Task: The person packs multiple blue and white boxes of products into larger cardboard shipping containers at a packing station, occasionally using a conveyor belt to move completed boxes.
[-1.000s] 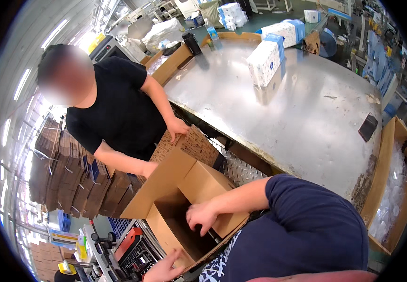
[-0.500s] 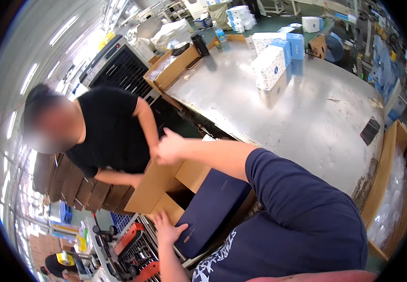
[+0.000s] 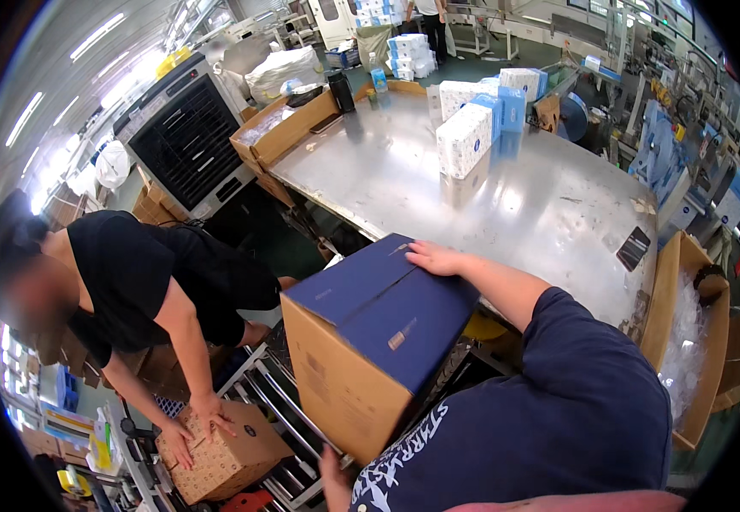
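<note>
The blue-topped carton (image 3: 370,333) stands between the two hands, on the near side of the metal table (image 3: 344,171), with roller rails (image 3: 280,394) at its left. The right hand (image 3: 437,258) rests on its far-right top edge, fingers extended, loosely spread, gripping nothing; the carton lies left and near from them. The left hand (image 3: 333,480) is by its near lower edge; finger state and contact cannot be told. Foreshortening leaves the long axis uncertain.
</note>
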`<state>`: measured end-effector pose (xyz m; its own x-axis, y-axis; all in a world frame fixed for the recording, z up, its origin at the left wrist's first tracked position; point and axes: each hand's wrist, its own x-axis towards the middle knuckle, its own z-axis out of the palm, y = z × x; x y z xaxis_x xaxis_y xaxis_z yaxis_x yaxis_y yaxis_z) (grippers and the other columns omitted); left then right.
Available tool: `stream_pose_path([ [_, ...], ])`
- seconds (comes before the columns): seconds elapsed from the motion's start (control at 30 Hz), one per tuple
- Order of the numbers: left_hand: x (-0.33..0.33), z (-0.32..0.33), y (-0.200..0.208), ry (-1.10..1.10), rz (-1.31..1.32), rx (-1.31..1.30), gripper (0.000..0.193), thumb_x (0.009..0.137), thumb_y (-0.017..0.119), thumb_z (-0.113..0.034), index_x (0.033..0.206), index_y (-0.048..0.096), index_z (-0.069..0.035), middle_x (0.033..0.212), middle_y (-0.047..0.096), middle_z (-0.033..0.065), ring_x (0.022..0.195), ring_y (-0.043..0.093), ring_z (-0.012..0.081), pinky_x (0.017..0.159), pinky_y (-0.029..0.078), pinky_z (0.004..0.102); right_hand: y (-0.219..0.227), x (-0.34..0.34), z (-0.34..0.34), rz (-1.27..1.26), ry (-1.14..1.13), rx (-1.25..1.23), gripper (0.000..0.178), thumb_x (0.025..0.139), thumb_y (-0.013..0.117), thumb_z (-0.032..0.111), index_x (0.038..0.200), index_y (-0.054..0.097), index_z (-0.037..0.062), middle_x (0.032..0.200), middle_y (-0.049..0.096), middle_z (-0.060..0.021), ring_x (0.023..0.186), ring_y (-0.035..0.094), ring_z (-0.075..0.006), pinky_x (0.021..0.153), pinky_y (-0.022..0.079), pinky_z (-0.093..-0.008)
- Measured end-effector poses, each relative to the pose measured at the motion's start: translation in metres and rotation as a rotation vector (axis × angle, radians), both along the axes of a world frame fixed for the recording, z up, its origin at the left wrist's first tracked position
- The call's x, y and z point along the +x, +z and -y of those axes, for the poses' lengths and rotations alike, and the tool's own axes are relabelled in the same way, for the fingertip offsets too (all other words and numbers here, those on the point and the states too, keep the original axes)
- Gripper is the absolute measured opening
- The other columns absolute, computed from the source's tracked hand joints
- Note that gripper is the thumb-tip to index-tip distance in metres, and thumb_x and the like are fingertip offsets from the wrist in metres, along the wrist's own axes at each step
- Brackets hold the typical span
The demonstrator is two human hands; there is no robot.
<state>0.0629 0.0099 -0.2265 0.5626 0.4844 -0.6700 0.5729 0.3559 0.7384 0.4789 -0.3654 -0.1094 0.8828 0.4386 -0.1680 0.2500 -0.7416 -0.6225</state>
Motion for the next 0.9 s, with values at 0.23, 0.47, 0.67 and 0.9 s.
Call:
stream_pose_path([
  [0.23,-0.052,-0.012,0.124,0.263,0.339,0.219,0.060,0.087,0.053,-0.024,0.139,0.036,0.000,0.135,0.048,0.0120,0.125,0.046,0.0249,0.100,0.038,0.0450,-0.033,-0.080,-0.072,-0.607,0.116,0.607,0.062,0.099,0.027,0.049,0.142,0.034,0.0055,0.147,0.033,-0.0129,0.137,0.027,-0.0267,0.111,0.023,-0.0357],
  [0.47,0.003,0.012,0.260,-0.344,0.608,0.066,0.065,0.087,0.055,-0.009,0.145,0.025,-0.002,0.140,0.042,0.0150,0.128,0.042,0.0232,0.106,0.033,0.0400,0.081,-0.113,-0.121,-0.408,0.722,0.832,0.061,0.098,0.031,0.048,0.149,0.017,0.0178,0.155,0.012,-0.0136,0.143,0.010,-0.0265,0.114,0.014,-0.0409],
  [0.67,0.076,0.025,0.187,-1.043,0.378,0.207,0.058,0.090,0.057,-0.015,0.142,0.033,-0.003,0.140,0.042,0.0187,0.127,0.044,0.0267,0.106,0.034,0.0393,0.115,-0.109,-0.122,0.376,0.622,0.104,0.078,0.076,0.060,0.012,0.145,0.026,0.0208,0.152,0.009,-0.0220,0.136,0.008,-0.0521,0.112,0.021,-0.0530],
  [0.9,0.076,-0.037,0.128,-1.017,0.093,1.442,0.052,0.078,0.070,-0.028,0.122,0.055,-0.006,0.127,0.054,0.0172,0.121,0.048,0.0327,0.101,0.037,0.0430,0.007,-0.068,-0.053,0.530,0.381,-0.484,0.053,0.081,0.058,0.032,0.130,0.049,0.0160,0.147,0.029,-0.0110,0.129,0.031,-0.0416,0.099,0.041,-0.0473],
])
